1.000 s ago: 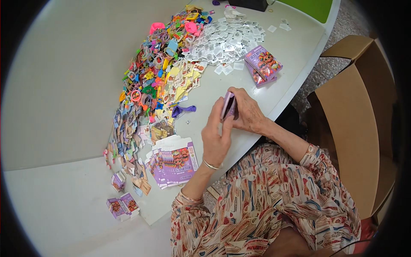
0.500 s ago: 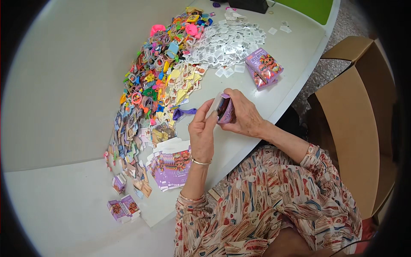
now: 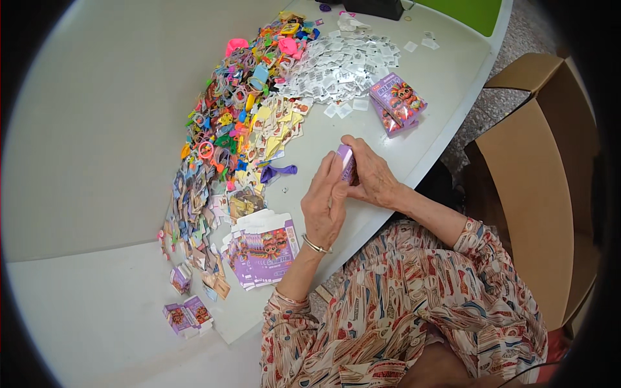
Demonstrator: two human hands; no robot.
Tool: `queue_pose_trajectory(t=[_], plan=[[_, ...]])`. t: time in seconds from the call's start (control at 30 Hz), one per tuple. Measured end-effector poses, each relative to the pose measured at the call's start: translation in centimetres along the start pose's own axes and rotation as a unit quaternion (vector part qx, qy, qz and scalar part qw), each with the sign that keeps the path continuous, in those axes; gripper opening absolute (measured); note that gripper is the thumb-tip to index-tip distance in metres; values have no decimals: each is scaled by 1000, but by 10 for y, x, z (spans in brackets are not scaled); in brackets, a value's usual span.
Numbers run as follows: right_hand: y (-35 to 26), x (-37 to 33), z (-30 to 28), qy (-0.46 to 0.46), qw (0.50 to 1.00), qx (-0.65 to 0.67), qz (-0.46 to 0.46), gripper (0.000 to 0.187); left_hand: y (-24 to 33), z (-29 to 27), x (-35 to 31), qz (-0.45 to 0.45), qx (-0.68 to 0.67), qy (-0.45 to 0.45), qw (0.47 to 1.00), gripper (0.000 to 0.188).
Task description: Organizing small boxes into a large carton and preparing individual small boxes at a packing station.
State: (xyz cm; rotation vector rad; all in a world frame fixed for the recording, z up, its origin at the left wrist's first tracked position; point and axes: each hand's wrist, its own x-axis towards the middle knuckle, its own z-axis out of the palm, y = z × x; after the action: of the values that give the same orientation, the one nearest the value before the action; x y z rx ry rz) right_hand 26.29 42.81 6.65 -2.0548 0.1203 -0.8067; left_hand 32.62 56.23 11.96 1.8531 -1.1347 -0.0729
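Between my two hands is a small purple printed box (image 3: 347, 163), mostly covered by my fingers. My left hand (image 3: 325, 197) presses along its left side, the fingers lying over the flap end. My right hand (image 3: 372, 173) grips the box from the right, its thumb below and fingers at the top. Left of my wrist lies a fanned stack of flat purple cartons (image 3: 265, 255). A purple balloon (image 3: 279, 171) rests on the table nearby. Beyond my right hand, filled-looking purple boxes (image 3: 399, 102) are stacked near the table edge.
A long heap of colourful small toys (image 3: 233, 110) runs along the wall side. Beside it are a pile of small white packets (image 3: 346, 64) and yellowish cards (image 3: 278, 123). Small purple boxes (image 3: 187, 313) sit at the lower left. A large cardboard box (image 3: 524, 194) stands at right.
The box's open end was facing my left hand; now its flap is folded over and my left fingers press against it. My left hand has moved right, closer to my right hand.
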Motion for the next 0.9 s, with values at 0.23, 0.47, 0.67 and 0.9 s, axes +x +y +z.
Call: queue_pose_trajectory(t=[0.23,0.47,0.67,0.9], plan=[[1,-2,1,5,1000,16,8,92,3,4,5,3,50,31,998,31],[3,-2,2,7,1000,-21,1,93,20,10,15,-96,-13,52,994,27],[3,-4,2,13,997,-72,-15,90,13,16,7,41,120,72,989,28],[8,-5,-3,1,1000,-1,6,89,12,16,3,19,70,36,997,27]])
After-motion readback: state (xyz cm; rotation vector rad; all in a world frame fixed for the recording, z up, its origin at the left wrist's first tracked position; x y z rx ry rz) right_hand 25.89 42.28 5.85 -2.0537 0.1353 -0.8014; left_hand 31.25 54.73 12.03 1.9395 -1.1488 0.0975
